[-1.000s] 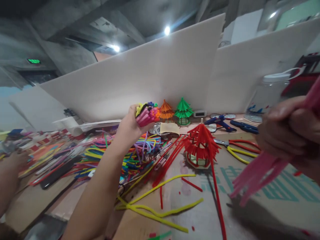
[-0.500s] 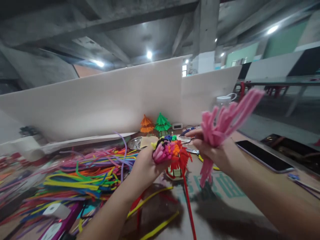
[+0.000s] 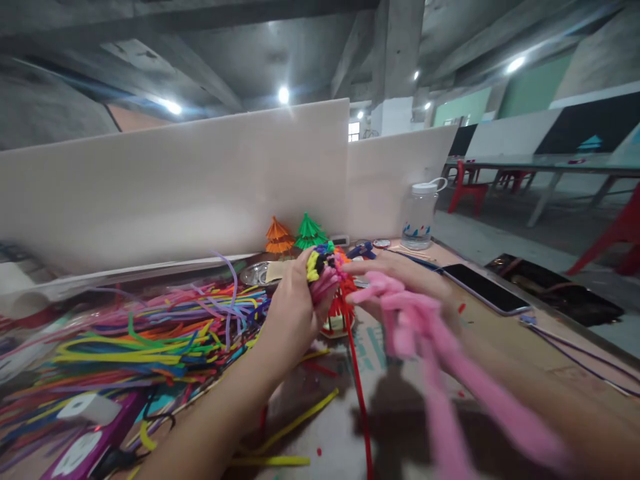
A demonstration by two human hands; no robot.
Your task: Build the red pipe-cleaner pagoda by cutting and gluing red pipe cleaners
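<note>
- Pink bundle (image 3: 423,317) has swung from pointing up to trailing toward the lower right since the earlier frame; right hand (image 3: 415,270) has come in closer to left hand (image 3: 295,297).
- From my remote view, motion blur softens the pink stems, and they hide much of the right palm; multicoloured bundle (image 3: 323,270) covers part of red pagoda (image 3: 339,325), behind the hands; blue glue gun (image 3: 362,251) shows only in part.
- Table edge slants down past water bottle (image 3: 420,217) and phone (image 3: 486,288); I see room between phone and right forearm, while loose stems (image 3: 150,347) crowd the left side.
- My left hand is clamped around the multicoloured bundle, tips facing up and right; my right hand grips the pink bundle, its forefinger stretched toward the other bundle; I cannot tell if it touches.
- Red strand (image 3: 361,400) runs from near the pagoda toward the lower border.
</note>
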